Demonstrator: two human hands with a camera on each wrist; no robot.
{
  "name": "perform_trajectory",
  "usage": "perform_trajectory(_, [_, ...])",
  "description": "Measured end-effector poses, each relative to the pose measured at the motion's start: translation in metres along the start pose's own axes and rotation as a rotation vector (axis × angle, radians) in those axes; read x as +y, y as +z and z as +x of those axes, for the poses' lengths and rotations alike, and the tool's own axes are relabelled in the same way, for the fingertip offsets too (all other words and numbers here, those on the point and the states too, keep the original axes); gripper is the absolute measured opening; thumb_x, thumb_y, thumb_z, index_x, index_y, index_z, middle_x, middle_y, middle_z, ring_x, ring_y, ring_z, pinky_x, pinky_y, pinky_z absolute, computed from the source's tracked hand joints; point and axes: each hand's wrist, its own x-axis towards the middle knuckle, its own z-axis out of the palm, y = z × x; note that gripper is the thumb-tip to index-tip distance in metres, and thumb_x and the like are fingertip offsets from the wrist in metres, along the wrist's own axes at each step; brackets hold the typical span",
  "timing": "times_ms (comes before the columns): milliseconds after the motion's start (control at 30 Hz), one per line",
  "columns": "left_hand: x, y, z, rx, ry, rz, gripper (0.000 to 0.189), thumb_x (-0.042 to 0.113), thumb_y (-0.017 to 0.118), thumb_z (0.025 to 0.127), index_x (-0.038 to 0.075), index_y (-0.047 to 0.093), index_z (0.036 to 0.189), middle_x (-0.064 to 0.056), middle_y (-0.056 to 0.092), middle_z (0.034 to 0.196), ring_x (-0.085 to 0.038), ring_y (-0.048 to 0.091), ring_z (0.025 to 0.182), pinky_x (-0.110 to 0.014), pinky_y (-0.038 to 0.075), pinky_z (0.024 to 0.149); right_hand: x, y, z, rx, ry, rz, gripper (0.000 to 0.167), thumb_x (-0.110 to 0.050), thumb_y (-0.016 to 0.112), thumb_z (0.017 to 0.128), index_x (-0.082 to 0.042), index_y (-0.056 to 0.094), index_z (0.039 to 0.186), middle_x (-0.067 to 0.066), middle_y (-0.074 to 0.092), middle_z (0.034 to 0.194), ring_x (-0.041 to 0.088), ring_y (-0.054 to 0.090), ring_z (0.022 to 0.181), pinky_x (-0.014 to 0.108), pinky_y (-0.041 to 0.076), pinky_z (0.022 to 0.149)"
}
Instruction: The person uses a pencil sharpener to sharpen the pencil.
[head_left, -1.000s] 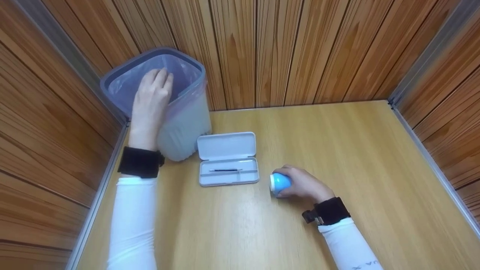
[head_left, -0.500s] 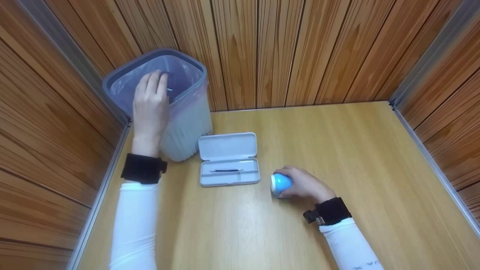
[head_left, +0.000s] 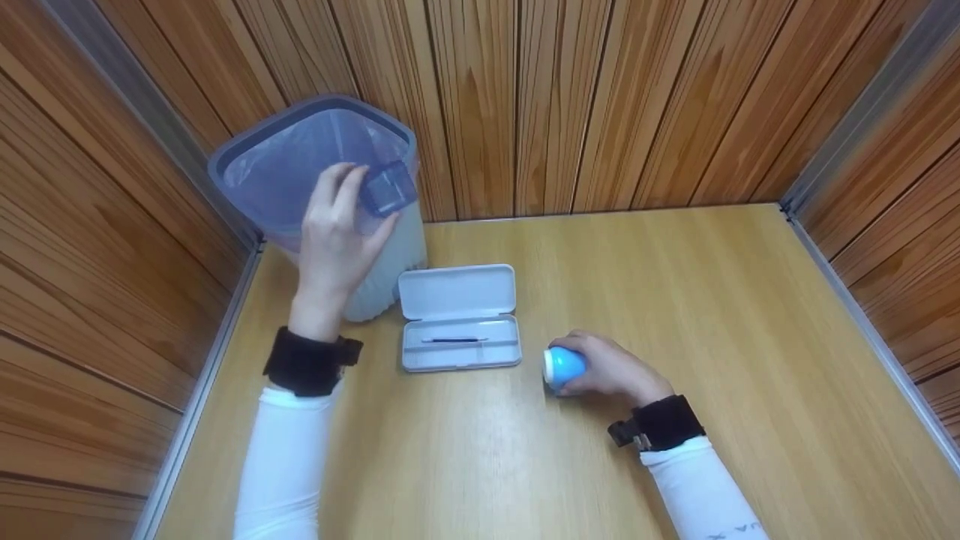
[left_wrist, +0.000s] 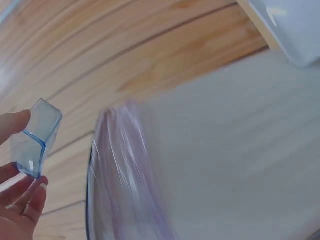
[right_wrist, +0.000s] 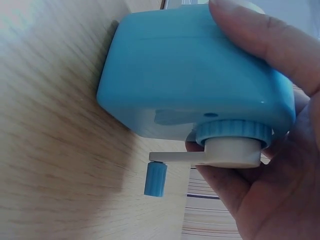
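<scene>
My left hand [head_left: 337,225] pinches a clear bluish shavings drawer [head_left: 389,189] between thumb and fingers, over the front right rim of the bin [head_left: 311,109]. In the left wrist view the drawer [left_wrist: 42,132] looks see-through, with blue edges. On the table, my right hand [head_left: 611,371] grips a light-blue pencil sharpener [head_left: 566,367] that lies on its side. Its white crank with a blue knob [right_wrist: 156,179] points down in the right wrist view, with my thumb across the blue body [right_wrist: 165,75].
An open grey pencil case [head_left: 457,292] lies between the bin and the sharpener, with a thin dark stick [head_left: 454,340] in its tray. A plastic bag lines the bin. Wood-panelled walls [head_left: 555,97] enclose the table at the back and both sides.
My left hand has come up out of the bin and moved right and toward me, bringing the clear drawer into sight. My right hand and the sharpener have stayed in place.
</scene>
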Motion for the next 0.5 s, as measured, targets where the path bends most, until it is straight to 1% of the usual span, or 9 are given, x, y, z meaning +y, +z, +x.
perform_trajectory(100, [0.01, 0.006, -0.008, -0.018, 0.009, -0.037, 0.058, 0.016, 0.082, 0.079, -0.007, 0.056, 0.125, -0.022, 0.054, 0.122, -0.033, 0.056, 0.112, -0.035, 0.046, 0.1, 0.0, 0.0, 0.0, 0.001, 0.002, 0.007, 0.065, -0.023, 0.088, 0.073, -0.024, 0.06, 0.132, -0.001, 0.058, 0.124, 0.029, 0.054, 0.11, 0.056, 0.047, 0.093])
perform_trajectory(167, [0.017, 0.011, -0.016, -0.025, 0.003, -0.075, 0.058, 0.015, 0.082, 0.078, -0.006, 0.057, 0.125, -0.021, 0.055, 0.119, -0.031, 0.057, 0.11, -0.034, 0.048, 0.097, 0.0, 0.0, 0.0, 0.0, 0.004, 0.014, 0.065, -0.022, 0.088, 0.073, -0.024, 0.06, 0.132, -0.001, 0.058, 0.124, 0.029, 0.054, 0.111, 0.056, 0.046, 0.093])
perform_trajectory(300, [0.026, 0.027, -0.038, -0.055, -0.035, -0.181, 0.059, 0.014, 0.085, 0.075, -0.007, 0.057, 0.124, -0.02, 0.057, 0.116, -0.031, 0.059, 0.107, -0.034, 0.049, 0.095, 0.0, 0.001, -0.001, 0.002, 0.01, 0.022, 0.065, -0.022, 0.088, 0.073, -0.025, 0.061, 0.131, -0.002, 0.058, 0.123, 0.028, 0.054, 0.11, 0.056, 0.046, 0.093])
perform_trajectory(400, [0.032, 0.043, -0.06, -0.11, -0.092, -0.24, 0.061, 0.016, 0.086, 0.074, -0.007, 0.058, 0.123, -0.02, 0.059, 0.116, -0.03, 0.061, 0.104, -0.034, 0.05, 0.093, 0.001, 0.001, 0.0, 0.002, 0.005, 0.023, 0.064, -0.021, 0.088, 0.073, -0.023, 0.061, 0.131, -0.001, 0.059, 0.122, 0.028, 0.054, 0.108, 0.055, 0.047, 0.092])
perform_trajectory(500, [0.039, 0.059, -0.084, -0.201, -0.175, -0.279, 0.062, 0.017, 0.086, 0.074, -0.007, 0.058, 0.123, -0.019, 0.06, 0.114, -0.029, 0.062, 0.099, -0.033, 0.053, 0.088, 0.001, 0.0, -0.001, 0.001, -0.003, 0.022, 0.064, -0.021, 0.088, 0.073, -0.021, 0.061, 0.131, 0.001, 0.059, 0.121, 0.028, 0.055, 0.106, 0.055, 0.047, 0.091])
